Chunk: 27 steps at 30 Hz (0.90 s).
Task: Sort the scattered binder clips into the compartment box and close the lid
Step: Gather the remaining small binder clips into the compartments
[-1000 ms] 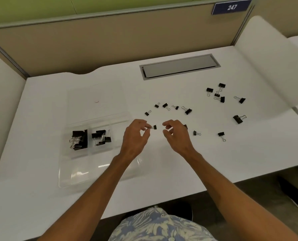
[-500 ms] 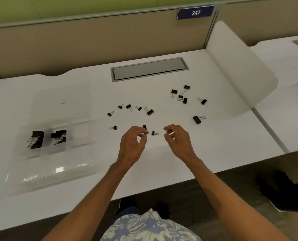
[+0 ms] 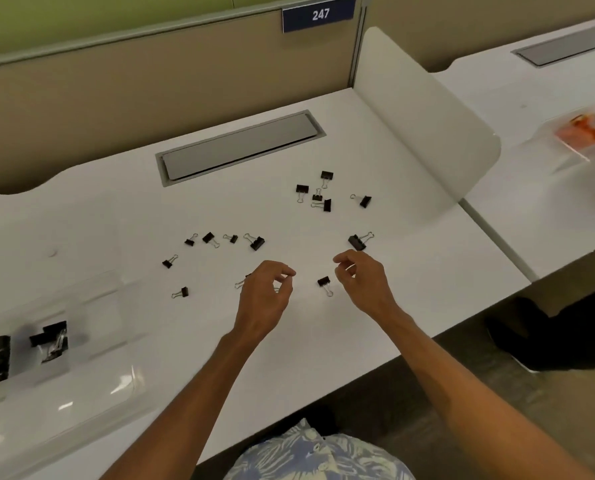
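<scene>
Neither hand actually has a clip right now as far as I can see: the left hand (image 3: 266, 299) hovers over the white desk (image 3: 116, 209) with thumb and fingers curled in close, a narrow pinch with nothing visible in it, and the right hand (image 3: 365, 284) does much the same just to its right, fingertips nearly together and empty. Between the two hands a small black binder clip (image 3: 324, 283) lies on the desk, just beside the right hand's fingers but not touching them. Another clip (image 3: 244, 280) peeks out from behind the left hand, mostly hidden. Left of that sits a lone clip (image 3: 181, 292), and farther back a loose row of five clips (image 3: 232, 239) runs across the middle of the desk. A bigger clip (image 3: 358, 241) lies just beyond the right hand, and a cluster of five more (image 3: 318, 195) is farther off toward the right divider. The clear compartment box (image 3: 91, 386) is way over at the near left edge, lid open and lying flat behind it, with black clips already piled in two of its compartments (image 3: 51, 341). It's blurry there, so I can't count them.
</scene>
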### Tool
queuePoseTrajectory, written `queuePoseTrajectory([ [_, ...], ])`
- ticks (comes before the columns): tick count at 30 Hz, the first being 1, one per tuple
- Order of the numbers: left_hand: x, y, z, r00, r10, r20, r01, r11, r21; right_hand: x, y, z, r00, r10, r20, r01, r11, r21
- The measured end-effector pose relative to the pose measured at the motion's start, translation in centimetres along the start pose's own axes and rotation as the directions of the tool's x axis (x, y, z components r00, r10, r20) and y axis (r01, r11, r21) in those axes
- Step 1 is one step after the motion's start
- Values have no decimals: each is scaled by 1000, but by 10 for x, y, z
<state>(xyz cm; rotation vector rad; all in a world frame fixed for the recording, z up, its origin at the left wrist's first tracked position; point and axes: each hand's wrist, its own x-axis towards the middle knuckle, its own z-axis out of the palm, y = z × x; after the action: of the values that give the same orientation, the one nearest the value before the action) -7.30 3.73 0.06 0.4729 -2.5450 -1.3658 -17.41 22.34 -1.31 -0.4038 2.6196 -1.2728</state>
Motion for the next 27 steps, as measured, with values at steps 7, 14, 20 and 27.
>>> queuePoseTrajectory([
  [7,35,-1,16,998,-4,56,3,1000,22,29,14,-13,998,64,5,-64,997,-51],
  [14,59,5,41,999,-47,18,47,999,18,70,55,-38,993,-14,118,47,959,-280],
  [20,68,20,70,992,-121,-30,121,992,21,107,65,-50,885,-137,444,350,826,-442],
  [27,76,34,93,980,-171,-102,177,983,49,134,72,-50,766,-274,581,580,683,-443],
])
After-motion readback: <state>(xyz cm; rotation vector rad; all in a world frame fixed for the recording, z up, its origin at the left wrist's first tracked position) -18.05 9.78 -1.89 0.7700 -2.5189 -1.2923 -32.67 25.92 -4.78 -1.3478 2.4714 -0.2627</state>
